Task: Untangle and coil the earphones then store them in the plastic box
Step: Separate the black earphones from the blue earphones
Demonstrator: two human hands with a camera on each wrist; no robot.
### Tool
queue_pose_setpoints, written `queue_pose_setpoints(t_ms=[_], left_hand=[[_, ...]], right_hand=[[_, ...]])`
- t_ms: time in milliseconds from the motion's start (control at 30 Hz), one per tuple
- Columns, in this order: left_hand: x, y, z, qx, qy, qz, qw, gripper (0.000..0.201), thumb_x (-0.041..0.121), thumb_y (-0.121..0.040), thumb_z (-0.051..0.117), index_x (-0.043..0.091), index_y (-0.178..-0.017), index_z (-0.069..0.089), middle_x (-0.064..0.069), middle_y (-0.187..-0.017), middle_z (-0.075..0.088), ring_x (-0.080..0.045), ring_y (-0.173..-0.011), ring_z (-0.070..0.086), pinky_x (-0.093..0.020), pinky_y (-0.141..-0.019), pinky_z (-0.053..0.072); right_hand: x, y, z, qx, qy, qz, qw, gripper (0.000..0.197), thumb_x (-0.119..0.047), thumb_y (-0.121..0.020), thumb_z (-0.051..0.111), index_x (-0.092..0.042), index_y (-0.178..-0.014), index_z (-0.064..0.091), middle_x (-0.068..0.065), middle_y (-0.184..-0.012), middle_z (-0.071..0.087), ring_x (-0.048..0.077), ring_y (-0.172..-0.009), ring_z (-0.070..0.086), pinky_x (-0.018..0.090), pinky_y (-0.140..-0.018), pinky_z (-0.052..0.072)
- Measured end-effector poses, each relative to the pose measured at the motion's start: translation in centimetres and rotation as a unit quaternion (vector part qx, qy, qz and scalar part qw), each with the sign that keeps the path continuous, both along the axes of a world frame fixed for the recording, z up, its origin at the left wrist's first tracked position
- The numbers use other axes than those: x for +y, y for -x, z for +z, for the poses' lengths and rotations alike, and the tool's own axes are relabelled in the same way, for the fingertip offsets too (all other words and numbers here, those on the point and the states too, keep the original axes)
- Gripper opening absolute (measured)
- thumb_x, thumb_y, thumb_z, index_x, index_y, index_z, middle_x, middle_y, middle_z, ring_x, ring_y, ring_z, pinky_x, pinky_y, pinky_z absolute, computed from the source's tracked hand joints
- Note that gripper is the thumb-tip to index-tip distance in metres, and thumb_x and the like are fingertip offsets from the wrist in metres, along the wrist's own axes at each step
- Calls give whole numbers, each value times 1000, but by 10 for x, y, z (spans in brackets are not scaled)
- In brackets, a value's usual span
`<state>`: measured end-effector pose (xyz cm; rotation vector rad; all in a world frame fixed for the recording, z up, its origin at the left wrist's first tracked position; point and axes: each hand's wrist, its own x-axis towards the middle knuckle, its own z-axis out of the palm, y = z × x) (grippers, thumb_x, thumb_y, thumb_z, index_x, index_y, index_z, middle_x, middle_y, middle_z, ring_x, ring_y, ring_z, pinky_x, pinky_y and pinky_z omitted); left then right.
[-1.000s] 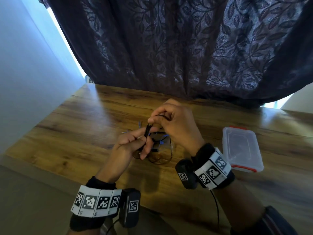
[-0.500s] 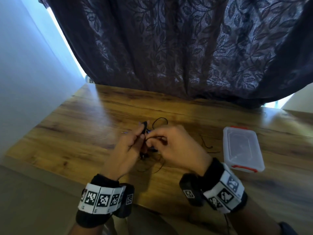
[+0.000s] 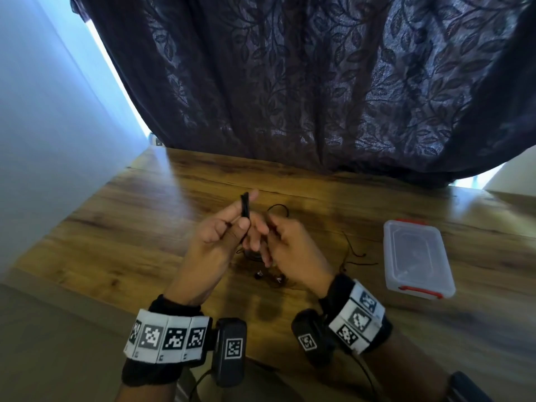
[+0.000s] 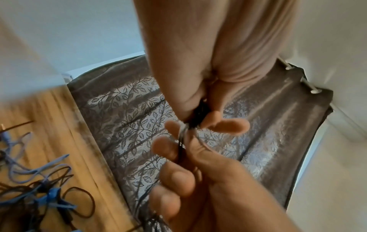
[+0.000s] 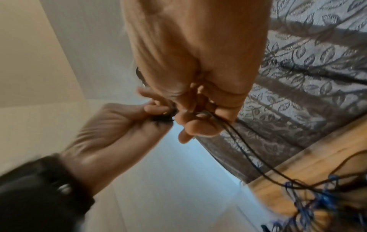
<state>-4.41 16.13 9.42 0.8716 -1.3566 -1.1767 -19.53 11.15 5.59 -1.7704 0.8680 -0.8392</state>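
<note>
A wooden worktop (image 3: 121, 227) with a brown grain carries a clear plastic box (image 3: 417, 259) with red latches at its right side, lid on. Near the middle lies a tangle of black and blue earphones (image 4: 39, 188), loose cord (image 3: 352, 252) trailing toward the box.

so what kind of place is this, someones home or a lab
Most likely a room in a home, not a lab: a wooden table pushed up against a window hung with a dark leaf-patterned curtain, and plain painted walls. On the table lie only earphone cables and a small plastic box.
</note>
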Motion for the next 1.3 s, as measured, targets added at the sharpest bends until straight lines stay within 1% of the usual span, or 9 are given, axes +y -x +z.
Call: queue_pose_setpoints(t_ms=[100, 300, 433, 533, 733, 967, 1067, 1167, 1300], left_hand=[[-7, -2, -8, -51, 21, 103, 993, 45, 6, -102, 44, 15, -146, 43, -4, -101, 73, -13, -81, 67, -24, -70, 54], [-2, -7, -25, -277, 66, 103, 953, 42, 15, -103, 41, 45, -132, 49, 2, -100, 69, -1, -90, 67, -12, -83, 49], [6, -2, -18, -130, -30, 41, 990, 31, 9, -105, 39, 19, -118, 65, -2, -77, 63, -13, -64, 52, -14, -65, 44], [4, -1, -9, -92, -27, 7, 995, 29, 16, -99, 41, 16, -102, 70, -7, -70, 57, -14, -56, 41, -21, -57, 36], [3, -8, -3, -103, -64, -17, 992, 37, 23, -97, 43, 21, -123, 69, -1, -65, 47, -12, -59, 36, -17, -54, 31], [-2, 0, -4, 31, -78, -12, 996, 34, 12, -101, 45, 14, -129, 64, -2, -68, 48, -11, -54, 39, -22, -55, 38], [-7, 6, -9, -126, 20, 79, 989, 27, 14, -106, 41, 22, -113, 66, -6, -70, 54, -22, -57, 53, -35, -62, 55], [-13, -2, -19, -339, 99, 126, 927, 22, 9, -102, 38, 11, -112, 58, 2, -81, 59, -15, -70, 59, -38, -79, 53], [-6, -5, -27, -445, 80, 88, 887, 35, -2, -98, 46, 21, -123, 54, 8, -84, 60, -3, -77, 59, -19, -72, 45]], right_hand=[[23, -3, -8, 66, 17, 29, 997, 27, -14, -106, 45, -14, -91, 68, -2, -74, 71, 1, -58, 60, 18, -59, 46], [29, 15, 25, 122, 103, 52, 986, 18, -22, -101, 58, -24, -86, 68, 2, -81, 73, 4, -81, 71, 38, -74, 59], [8, 30, 58, 82, 120, -14, 989, 11, -22, -95, 67, -20, -94, 78, -10, -80, 75, -1, -72, 68, 21, -72, 56], [-7, 31, 62, 41, 94, -31, 994, 7, -23, -90, 74, -19, -93, 79, -5, -82, 77, 6, -73, 71, 31, -73, 60], [-27, 28, 42, -69, 50, -24, 996, 7, -13, -88, 75, -8, -92, 78, 1, -74, 76, 17, -73, 75, 29, -71, 59], [-7, 0, -7, -62, -26, -33, 997, 36, -1, -102, 49, -29, -89, 66, -16, -64, 65, -3, -55, 56, 19, -55, 43], [27, -15, -22, 16, -88, 34, 995, 30, -4, -104, 41, -25, -92, 59, -9, -63, 62, 1, -48, 53, 22, -47, 45], [48, -11, -15, 69, -68, 80, 992, 27, -3, -103, 41, -21, -91, 56, -8, -64, 63, 3, -47, 55, 21, -47, 47], [41, 12, 9, 155, 86, 24, 984, 15, -17, -101, 54, -18, -107, 67, -7, -81, 70, 6, -68, 66, 31, -65, 57]])
